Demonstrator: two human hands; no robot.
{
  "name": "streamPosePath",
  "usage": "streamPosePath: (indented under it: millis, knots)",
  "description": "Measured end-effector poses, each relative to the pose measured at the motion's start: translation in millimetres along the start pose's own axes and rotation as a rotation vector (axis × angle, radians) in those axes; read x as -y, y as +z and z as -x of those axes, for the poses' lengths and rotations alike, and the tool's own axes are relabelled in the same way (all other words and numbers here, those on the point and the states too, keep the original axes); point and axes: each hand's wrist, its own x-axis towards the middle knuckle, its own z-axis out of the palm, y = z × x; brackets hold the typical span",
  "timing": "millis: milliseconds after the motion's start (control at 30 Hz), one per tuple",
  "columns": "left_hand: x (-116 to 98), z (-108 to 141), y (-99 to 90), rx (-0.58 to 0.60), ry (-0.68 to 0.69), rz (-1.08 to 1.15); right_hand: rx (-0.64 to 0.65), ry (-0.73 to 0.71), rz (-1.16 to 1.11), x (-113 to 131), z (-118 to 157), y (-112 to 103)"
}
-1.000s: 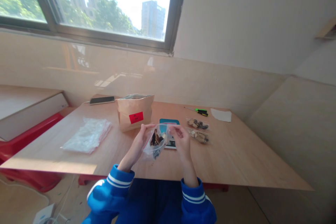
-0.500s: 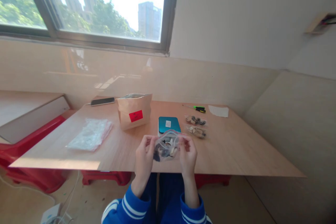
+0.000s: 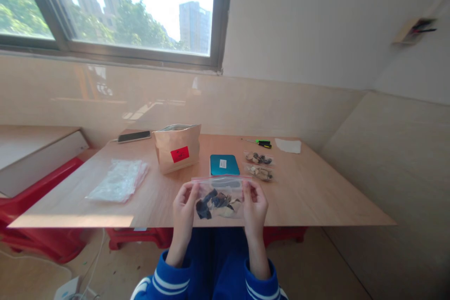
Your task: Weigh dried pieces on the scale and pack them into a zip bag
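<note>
I log both grips, left hand (image 3: 183, 204) and right hand (image 3: 255, 202), pinching the clear bag (image 3: 218, 199) over the surface (image 3: 316, 197) near edge, scale (image 3: 224, 165) just beyond, right side open.

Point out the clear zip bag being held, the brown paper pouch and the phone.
Clear zip bag (image 3: 220, 199): head view, middle of its front, over the dark pieces inside.
Brown paper pouch (image 3: 177, 147): head view, front face above the red label.
Phone (image 3: 134, 136): head view, middle of its screen.

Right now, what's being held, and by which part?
A clear zip bag with dark and pale pieces inside. The left hand pinches its left edge, the right hand its right edge, both just under the seal.
</note>
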Motion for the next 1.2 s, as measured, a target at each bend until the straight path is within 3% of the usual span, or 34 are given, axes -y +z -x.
streamPosePath:
  millis: [133, 367, 633, 900, 1200]
  knots:
    - [-0.7, -0.9, -4.8, -0.082, 0.017, 0.026, 0.163, -0.025, -0.008, -0.8, 0.3, -3.5]
    - [-0.9, -6.6, -20.7, -0.087, 0.003, 0.111, 0.392, -0.136, 0.088, 6.5, -0.9, -13.8]
    - [-2.3, -4.9, -28.2, -0.023, -0.036, 0.102, 0.205, -0.059, 0.071, 3.8, 0.6, -14.3]
    - [-6.5, -2.4, -25.8, -0.037, 0.047, -0.058, 0.121, -0.149, 0.043, -3.2, 0.8, -15.6]
    - [-1.2, -3.2, -29.6, -0.061, 0.061, -0.063, 0.079, -0.157, -0.013, 4.7, 9.4, -8.4]
